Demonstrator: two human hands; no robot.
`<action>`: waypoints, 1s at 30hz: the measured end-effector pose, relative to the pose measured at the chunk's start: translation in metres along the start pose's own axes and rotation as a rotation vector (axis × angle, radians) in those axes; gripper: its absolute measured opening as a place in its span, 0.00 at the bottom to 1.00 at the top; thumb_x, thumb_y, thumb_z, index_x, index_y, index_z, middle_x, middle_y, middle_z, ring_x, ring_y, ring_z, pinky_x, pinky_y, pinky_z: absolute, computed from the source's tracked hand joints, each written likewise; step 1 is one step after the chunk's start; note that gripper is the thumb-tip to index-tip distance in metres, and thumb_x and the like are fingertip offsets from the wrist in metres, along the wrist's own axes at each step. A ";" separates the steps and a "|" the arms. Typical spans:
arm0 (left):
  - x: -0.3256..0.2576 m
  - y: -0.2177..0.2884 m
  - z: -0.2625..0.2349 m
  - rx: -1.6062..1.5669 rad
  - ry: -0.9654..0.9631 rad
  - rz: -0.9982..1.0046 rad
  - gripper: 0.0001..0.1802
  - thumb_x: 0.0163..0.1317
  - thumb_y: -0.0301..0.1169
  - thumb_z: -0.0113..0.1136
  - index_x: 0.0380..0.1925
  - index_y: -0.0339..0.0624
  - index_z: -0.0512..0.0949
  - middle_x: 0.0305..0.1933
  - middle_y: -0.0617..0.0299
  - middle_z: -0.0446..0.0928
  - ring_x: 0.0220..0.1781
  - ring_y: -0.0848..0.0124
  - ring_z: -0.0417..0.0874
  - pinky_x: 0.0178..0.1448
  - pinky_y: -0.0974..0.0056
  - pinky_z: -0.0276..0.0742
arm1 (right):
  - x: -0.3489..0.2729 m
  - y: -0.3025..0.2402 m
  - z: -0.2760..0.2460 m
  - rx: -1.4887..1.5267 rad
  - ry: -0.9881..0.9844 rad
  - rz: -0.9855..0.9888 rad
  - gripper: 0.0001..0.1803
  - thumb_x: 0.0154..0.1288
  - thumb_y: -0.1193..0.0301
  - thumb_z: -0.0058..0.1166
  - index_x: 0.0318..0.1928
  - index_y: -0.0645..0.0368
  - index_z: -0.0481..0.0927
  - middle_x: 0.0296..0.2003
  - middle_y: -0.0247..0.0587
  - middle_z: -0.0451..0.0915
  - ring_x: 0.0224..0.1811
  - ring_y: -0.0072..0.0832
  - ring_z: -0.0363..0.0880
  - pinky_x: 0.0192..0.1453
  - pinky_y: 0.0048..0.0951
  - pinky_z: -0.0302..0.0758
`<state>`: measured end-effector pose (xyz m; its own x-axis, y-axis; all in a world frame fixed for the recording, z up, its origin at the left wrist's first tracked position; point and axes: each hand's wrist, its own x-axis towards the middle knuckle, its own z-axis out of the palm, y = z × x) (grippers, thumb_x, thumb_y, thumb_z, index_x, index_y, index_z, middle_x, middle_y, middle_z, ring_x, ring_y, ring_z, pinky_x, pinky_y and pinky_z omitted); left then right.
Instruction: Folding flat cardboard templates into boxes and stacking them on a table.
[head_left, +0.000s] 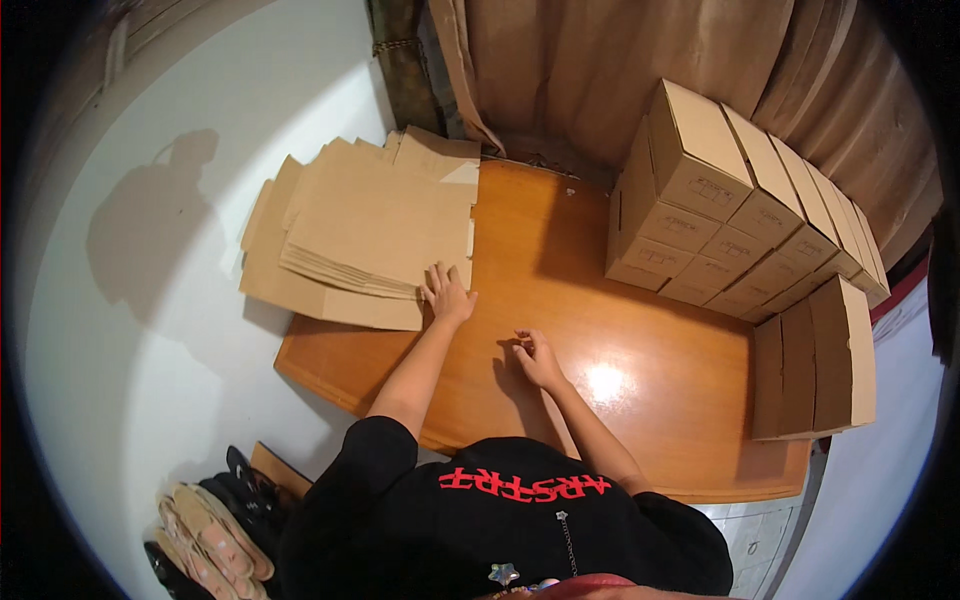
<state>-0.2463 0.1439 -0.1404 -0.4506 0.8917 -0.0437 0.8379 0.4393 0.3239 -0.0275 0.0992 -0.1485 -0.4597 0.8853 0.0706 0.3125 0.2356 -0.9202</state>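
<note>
Left hand: the left hand [447, 295] lies flat, palm down, at the near right corner of the stack of flat cardboard sheets [370, 230]; its fingers [438, 274] are spread a little apart and rest on the edge of the stack, they do not clamp anything
Right hand: the right hand [538, 360] rests on the bare tabletop [640, 400], well apart from the stack; its fingers are curled loosely together, and I cannot tell if something small is between them
Stack of flat cardboard sheets: brown, matte, unfolded box blanks with flaps and cut notches, piled not evenly; the pile lies on the left end of the tabletop and hangs over its left edge
Tabletop: orange-brown wood, smooth and glossy, with a bright spot of light near the right hand
Folded boxes: a block of closed brown cardboard boxes [730, 210] stands at the far right of the tabletop, in tidy rows; more closed boxes [815, 360] stand at the right edge, nearer to the person
Floor: pale and smooth, with a shadow on the left
</note>
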 end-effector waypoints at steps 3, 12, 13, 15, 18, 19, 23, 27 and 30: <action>0.014 -0.002 0.001 0.012 -0.012 -0.032 0.43 0.53 0.44 0.60 0.63 0.36 0.52 0.70 0.49 0.42 0.72 0.53 0.37 0.69 0.42 0.36 | 0.002 0.014 -0.003 0.009 0.001 0.061 0.17 0.59 0.73 0.50 0.49 0.64 0.70 0.45 0.49 0.70 0.44 0.36 0.73 0.49 0.31 0.72; 0.034 -0.006 0.005 0.130 0.247 0.121 0.21 0.58 0.35 0.49 0.46 0.29 0.67 0.51 0.36 0.67 0.53 0.45 0.71 0.53 0.48 0.69 | 0.001 0.023 -0.007 0.067 0.052 0.080 0.16 0.60 0.77 0.49 0.49 0.64 0.69 0.43 0.43 0.74 0.42 0.28 0.75 0.46 0.27 0.73; 0.036 -0.010 -0.005 0.004 0.259 0.163 0.16 0.58 0.33 0.48 0.40 0.29 0.70 0.44 0.37 0.73 0.47 0.46 0.77 0.47 0.50 0.75 | 0.000 0.023 -0.007 0.101 0.053 0.090 0.16 0.59 0.75 0.49 0.49 0.65 0.69 0.43 0.46 0.73 0.43 0.31 0.75 0.47 0.29 0.73; 0.037 -0.015 -0.027 -0.045 0.270 0.107 0.12 0.59 0.31 0.46 0.36 0.31 0.70 0.36 0.39 0.75 0.39 0.47 0.78 0.41 0.51 0.75 | -0.004 0.022 -0.008 0.136 0.059 0.100 0.16 0.59 0.74 0.49 0.49 0.65 0.70 0.44 0.49 0.72 0.43 0.35 0.75 0.47 0.30 0.73; 0.028 -0.023 -0.061 -0.175 0.380 0.037 0.09 0.61 0.28 0.43 0.32 0.33 0.69 0.25 0.41 0.76 0.29 0.47 0.79 0.34 0.50 0.75 | -0.011 0.013 -0.010 0.097 0.047 0.083 0.16 0.59 0.74 0.49 0.48 0.65 0.70 0.44 0.48 0.72 0.43 0.35 0.75 0.47 0.30 0.73; 0.021 -0.023 -0.071 -0.255 0.468 0.031 0.09 0.62 0.28 0.42 0.32 0.33 0.70 0.21 0.41 0.75 0.27 0.46 0.78 0.34 0.49 0.73 | -0.014 0.012 -0.010 0.067 0.063 0.051 0.16 0.59 0.75 0.49 0.49 0.64 0.70 0.44 0.46 0.73 0.42 0.32 0.75 0.46 0.29 0.73; -0.005 -0.017 -0.105 -0.524 0.707 0.007 0.11 0.65 0.30 0.39 0.32 0.35 0.69 0.26 0.40 0.75 0.30 0.46 0.77 0.32 0.48 0.68 | -0.023 0.007 -0.013 0.074 0.091 0.025 0.16 0.59 0.75 0.49 0.49 0.64 0.70 0.44 0.48 0.72 0.42 0.34 0.74 0.44 0.29 0.73; -0.045 0.000 -0.136 -0.648 0.937 0.024 0.12 0.66 0.31 0.39 0.36 0.35 0.70 0.27 0.44 0.75 0.29 0.48 0.76 0.33 0.53 0.70 | -0.036 -0.004 -0.026 0.108 0.111 0.035 0.17 0.59 0.74 0.50 0.50 0.62 0.69 0.45 0.46 0.70 0.42 0.33 0.72 0.43 0.30 0.73; -0.073 0.005 -0.149 -0.716 1.072 0.085 0.12 0.66 0.31 0.39 0.38 0.35 0.72 0.27 0.46 0.76 0.29 0.53 0.77 0.34 0.58 0.71 | -0.042 -0.007 -0.042 0.057 0.265 -0.024 0.23 0.58 0.73 0.51 0.55 0.61 0.64 0.49 0.45 0.65 0.43 0.31 0.69 0.44 0.31 0.72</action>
<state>-0.2554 0.0651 0.0057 -0.7045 0.2353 0.6695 0.6754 -0.0675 0.7344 0.0247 0.0773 -0.1283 -0.2306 0.9554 0.1842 0.2534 0.2418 -0.9366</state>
